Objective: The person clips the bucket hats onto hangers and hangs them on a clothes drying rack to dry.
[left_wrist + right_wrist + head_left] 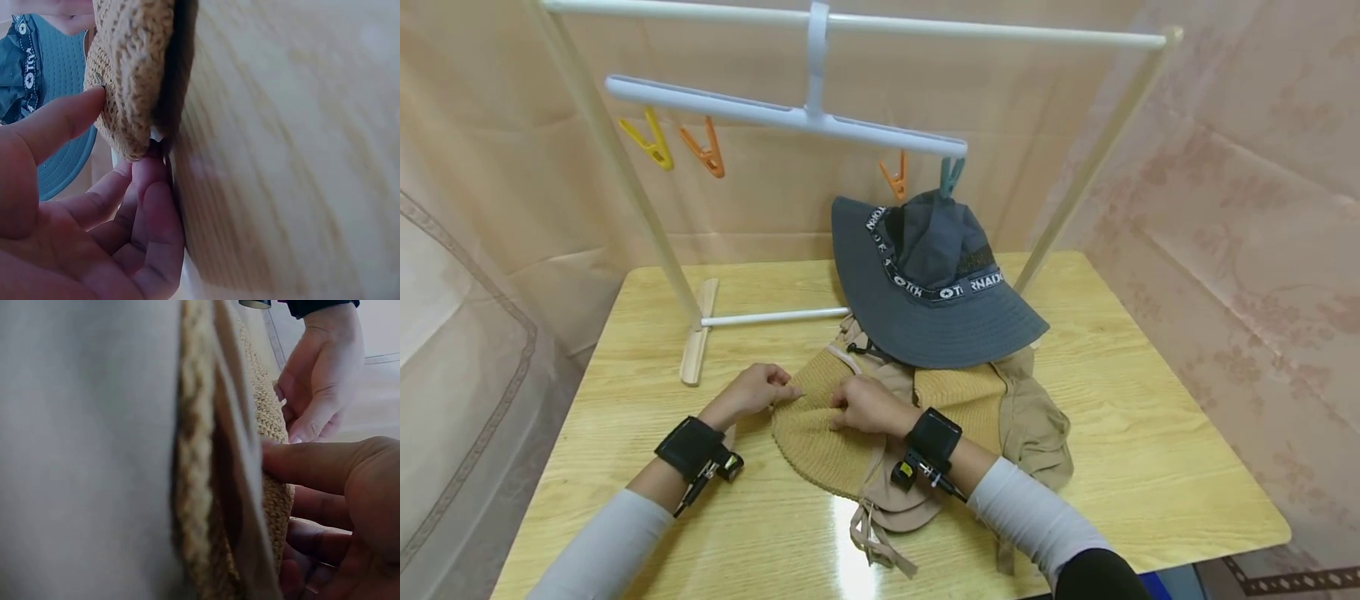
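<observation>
A tan knitted hat (820,433) lies on the wooden table (1150,400), on top of beige fabric hats (1037,417). My left hand (775,388) pinches the knitted brim at its far left edge. In the left wrist view the thumb and fingers of the left hand (122,134) close on the knitted hat (128,69). My right hand (848,407) grips the same brim a little to the right. The right wrist view shows the right hand (294,500) with its thumb over the knit hat (275,425) and its fingers under it.
A grey bucket hat (925,308) hangs from a teal clip (951,175) on a white hanger (775,112) and droops over the hat pile. The hanger hangs from a wooden rack (647,217) and carries yellow (651,137) and orange clips (707,148). Curtains surround the table.
</observation>
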Demonstrator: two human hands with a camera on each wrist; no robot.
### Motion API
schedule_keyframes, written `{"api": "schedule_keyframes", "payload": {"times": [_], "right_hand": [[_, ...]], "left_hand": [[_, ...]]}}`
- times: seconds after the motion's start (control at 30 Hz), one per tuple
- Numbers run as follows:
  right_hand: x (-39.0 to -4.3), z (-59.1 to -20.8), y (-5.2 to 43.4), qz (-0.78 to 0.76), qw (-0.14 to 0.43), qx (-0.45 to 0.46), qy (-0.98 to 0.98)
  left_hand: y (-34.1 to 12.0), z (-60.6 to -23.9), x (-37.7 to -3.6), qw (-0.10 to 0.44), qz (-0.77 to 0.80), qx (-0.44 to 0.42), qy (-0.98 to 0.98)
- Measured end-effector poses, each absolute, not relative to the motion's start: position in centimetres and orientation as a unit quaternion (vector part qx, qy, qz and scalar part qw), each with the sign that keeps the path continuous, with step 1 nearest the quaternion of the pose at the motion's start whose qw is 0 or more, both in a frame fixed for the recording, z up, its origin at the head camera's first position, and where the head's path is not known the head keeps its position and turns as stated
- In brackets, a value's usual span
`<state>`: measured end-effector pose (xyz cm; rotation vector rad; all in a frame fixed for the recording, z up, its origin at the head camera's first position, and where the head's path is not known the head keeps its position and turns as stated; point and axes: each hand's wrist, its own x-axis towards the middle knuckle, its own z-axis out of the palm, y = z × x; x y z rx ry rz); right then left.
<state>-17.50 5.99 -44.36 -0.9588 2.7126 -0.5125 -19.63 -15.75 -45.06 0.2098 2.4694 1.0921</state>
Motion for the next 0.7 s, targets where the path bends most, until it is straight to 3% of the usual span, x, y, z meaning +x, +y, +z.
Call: {"api": "schedule_keyframes", "payload": {"times": [0.3,0.7], "right_hand": [[-17.23,-44.98,6.0,-0.123,0.043,-0.345,0.93],[-17.09,-44.95,6.32,-0.103,0.044,-0.354,0.928]], "left_hand": [[-15.51,-45.03,-20.06,0.206,0.35,0.08,0.91],[-15.42,-45.33,-20.41,0.213,0.343,0.084,0.911]]}}
